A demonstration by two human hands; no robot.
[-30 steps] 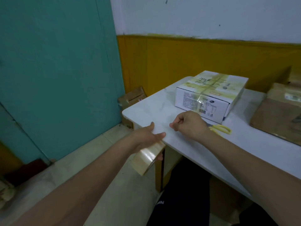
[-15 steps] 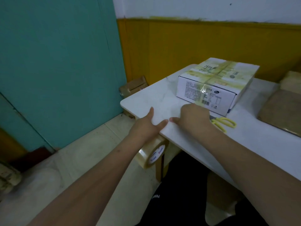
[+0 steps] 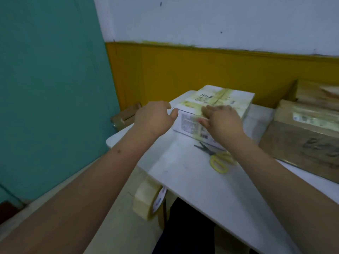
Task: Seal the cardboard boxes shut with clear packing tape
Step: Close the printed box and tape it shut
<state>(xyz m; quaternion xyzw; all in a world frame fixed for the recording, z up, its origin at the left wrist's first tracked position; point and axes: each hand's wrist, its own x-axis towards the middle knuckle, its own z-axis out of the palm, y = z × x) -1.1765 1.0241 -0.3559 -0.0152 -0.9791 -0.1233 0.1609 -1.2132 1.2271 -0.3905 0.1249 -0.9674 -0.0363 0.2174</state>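
A white printed cardboard box [image 3: 236, 103] with yellowish clear tape crossing its top stands at the table's far left. My right hand [image 3: 222, 121] lies on its near top edge, fingers flat on the taped lid and thumb on the front face. My left hand [image 3: 156, 117] is at the box's left corner, fingers loosely curled and the thumb touching the corner. The clear packing tape roll [image 3: 147, 199] hangs off the table's near-left edge with no hand on it.
Yellow-handled scissors [image 3: 217, 159] lie on the white table [image 3: 201, 186] just in front of the box. Brown cardboard boxes [image 3: 302, 136] fill the right side. Another carton [image 3: 126, 116] sits on the floor behind the table, by the teal door.
My left hand has let go of the tape roll, which now hangs at the table edge. Both hands have moved forward from the edge onto the white box.
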